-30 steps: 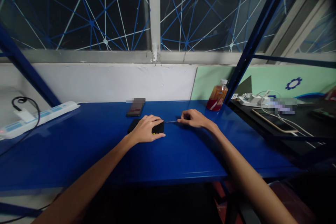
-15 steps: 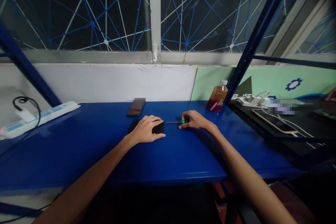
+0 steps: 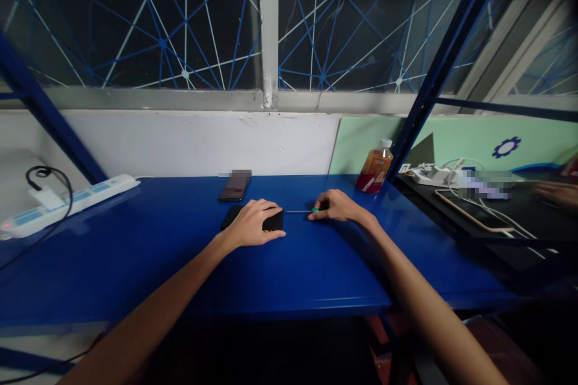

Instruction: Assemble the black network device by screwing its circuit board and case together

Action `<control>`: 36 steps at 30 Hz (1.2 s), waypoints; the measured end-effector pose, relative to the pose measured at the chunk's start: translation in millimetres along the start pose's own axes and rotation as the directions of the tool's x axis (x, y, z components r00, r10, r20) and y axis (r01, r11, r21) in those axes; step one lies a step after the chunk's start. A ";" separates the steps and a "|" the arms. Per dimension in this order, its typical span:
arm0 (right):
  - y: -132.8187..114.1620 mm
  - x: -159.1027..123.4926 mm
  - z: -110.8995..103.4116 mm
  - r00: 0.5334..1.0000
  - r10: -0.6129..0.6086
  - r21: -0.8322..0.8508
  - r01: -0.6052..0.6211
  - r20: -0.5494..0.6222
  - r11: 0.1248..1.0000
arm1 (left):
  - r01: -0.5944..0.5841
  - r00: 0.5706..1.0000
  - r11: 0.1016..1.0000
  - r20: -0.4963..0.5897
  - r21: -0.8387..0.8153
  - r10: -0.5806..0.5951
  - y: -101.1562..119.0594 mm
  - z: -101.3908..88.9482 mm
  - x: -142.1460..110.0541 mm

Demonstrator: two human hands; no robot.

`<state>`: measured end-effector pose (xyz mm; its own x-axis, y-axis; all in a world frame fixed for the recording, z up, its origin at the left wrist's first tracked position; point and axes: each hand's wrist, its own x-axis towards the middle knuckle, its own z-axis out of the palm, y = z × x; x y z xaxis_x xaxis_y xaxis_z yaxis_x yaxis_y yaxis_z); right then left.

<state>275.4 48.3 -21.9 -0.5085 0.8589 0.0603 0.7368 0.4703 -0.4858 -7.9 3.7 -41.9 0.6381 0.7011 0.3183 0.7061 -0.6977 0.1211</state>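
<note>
My left hand (image 3: 255, 221) grips a flat black box (image 3: 273, 221) with a bit of yellow on its near side, pressing it to the blue table. Its thumb lies along the near edge, and the fingers reach over the top. Pinched in my right hand (image 3: 333, 206) is a screwdriver (image 3: 298, 212) with a green handle. The thin shaft lies level and points left, its tip at or very close to the box's right end. Whether the tip touches the box I cannot tell.
Behind my left hand lies a dark phone (image 3: 233, 187). A bottle of reddish drink (image 3: 374, 168) stands at the back right. A white power strip (image 3: 81, 201) runs along the left. Cables and another phone (image 3: 472, 210) lie on the black table, where another person's blurred hand (image 3: 557, 192) shows.
Both my hands, the box and the screwdriver stay in nearly the same place; the green handle shows slightly less between my fingers. Another person's hand has come in at the far right.
</note>
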 end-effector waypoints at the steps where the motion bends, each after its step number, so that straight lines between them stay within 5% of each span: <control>1: -0.1 0.2 0.9 1.000 0.007 0.012 -0.007 -0.002 1.000 | 0.001 1.000 1.000 0.000 0.001 -0.001 0.0 0.0 -0.1; 7: -0.6 -0.4 6.0 0.997 0.032 0.169 -0.042 0.063 0.985 | 0.000 1.000 1.000 0.003 -0.006 0.000 0.2 0.1 0.1; 36: -0.3 -4.5 -2.2 0.998 -0.014 0.324 -0.008 0.065 0.946 | -0.104 0.989 0.994 -0.110 -0.041 0.099 15.5 1.8 2.0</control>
<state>278.5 44.7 -20.1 -0.5467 0.8373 0.0103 0.5566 0.3725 -0.7426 4.9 -5.5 -41.1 0.6670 0.6080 0.4306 0.6229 -0.7722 0.1254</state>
